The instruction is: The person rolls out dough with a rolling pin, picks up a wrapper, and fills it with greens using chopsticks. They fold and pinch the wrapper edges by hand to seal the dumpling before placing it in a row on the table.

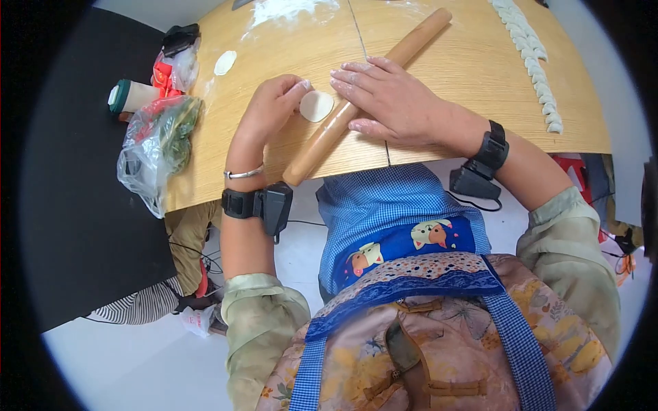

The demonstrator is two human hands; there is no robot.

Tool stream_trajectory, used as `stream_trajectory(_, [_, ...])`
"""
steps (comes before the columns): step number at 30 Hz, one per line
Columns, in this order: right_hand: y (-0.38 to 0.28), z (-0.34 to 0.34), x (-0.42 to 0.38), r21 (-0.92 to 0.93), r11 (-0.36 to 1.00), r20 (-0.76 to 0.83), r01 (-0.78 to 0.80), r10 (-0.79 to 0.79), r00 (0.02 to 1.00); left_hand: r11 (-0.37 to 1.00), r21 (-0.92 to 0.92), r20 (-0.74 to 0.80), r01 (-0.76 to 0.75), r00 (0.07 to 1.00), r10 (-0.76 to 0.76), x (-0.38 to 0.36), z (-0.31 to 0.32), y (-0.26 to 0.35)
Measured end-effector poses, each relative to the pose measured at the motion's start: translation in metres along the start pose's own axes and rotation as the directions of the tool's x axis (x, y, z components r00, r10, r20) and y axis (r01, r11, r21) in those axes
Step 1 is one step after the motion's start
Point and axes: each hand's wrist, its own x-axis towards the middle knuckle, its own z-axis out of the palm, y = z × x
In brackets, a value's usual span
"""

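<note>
A small round dough disc (317, 106) lies flat on the wooden table (452, 92). At its left edge, my left hand (275, 106) pinches the rim between thumb and curled fingers. A long wooden rolling pin (325, 139) runs diagonally just right of the disc. My right hand (391, 103) rests palm down across the middle of the pin with fingers stretched out. Flour whitens the fingers of both hands.
Another dough disc (225, 63) lies at the upper left. Flour (284, 9) is spread at the far edge. A row of folded dough pieces (538, 72) lines the right side. Plastic bags (154, 140) and a green-lidded cup (133, 96) are at the left edge.
</note>
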Motion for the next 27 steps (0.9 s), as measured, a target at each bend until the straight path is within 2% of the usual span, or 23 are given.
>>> stream_trajectory(2, [0.005,0.005,0.012,0.004,1.000,-0.010,0.021,-0.021,1.000,0.999,-0.046,0.013,-0.006,1.000,0.007,0.003,-0.002,-0.003])
stream_trajectory(5, [0.010,0.009,0.035,0.015,1.000,0.062,-0.001,0.000,0.998,0.991,-0.133,0.040,0.008,0.999,-0.002,0.005,-0.005,-0.004])
stream_trajectory(7, [0.014,0.006,0.055,0.031,0.993,0.361,-0.113,0.095,0.928,0.984,-0.178,0.052,0.032,0.998,-0.023,0.006,-0.007,-0.005])
stream_trajectory(14, [0.027,0.038,0.098,-0.049,0.995,0.321,-0.088,0.100,0.942,0.980,-0.193,0.030,0.056,0.998,-0.051,0.009,-0.009,-0.005])
stream_trajectory(17, [0.025,0.040,0.091,-0.048,0.993,0.232,-0.110,0.119,0.965,0.983,-0.177,0.021,0.048,0.999,-0.045,0.008,-0.008,-0.008])
stream_trajectory(19, [0.017,0.032,0.070,-0.003,0.994,0.100,-0.106,0.106,0.989,0.984,-0.171,0.026,0.050,0.999,-0.046,0.009,-0.006,-0.008])
stream_trajectory(21, [0.011,0.022,0.044,-0.010,0.996,0.087,-0.086,0.086,0.992,0.998,-0.036,0.003,0.049,0.999,-0.049,0.006,-0.005,-0.005])
stream_trajectory(22, [0.007,0.017,0.030,-0.016,0.998,0.076,-0.067,0.068,0.995,0.998,-0.034,0.002,0.046,0.999,-0.045,0.004,-0.004,-0.003])
stream_trajectory(24, [-0.002,0.004,0.003,-0.022,0.998,0.078,-0.065,0.067,0.995,0.994,0.104,-0.036,-0.035,0.999,0.039,0.001,-0.001,0.001])
stream_trajectory(27, [-0.011,-0.007,-0.020,-0.031,0.996,0.099,-0.081,0.083,0.992,0.991,0.127,-0.035,-0.043,0.998,0.048,0.003,0.003,-0.004])
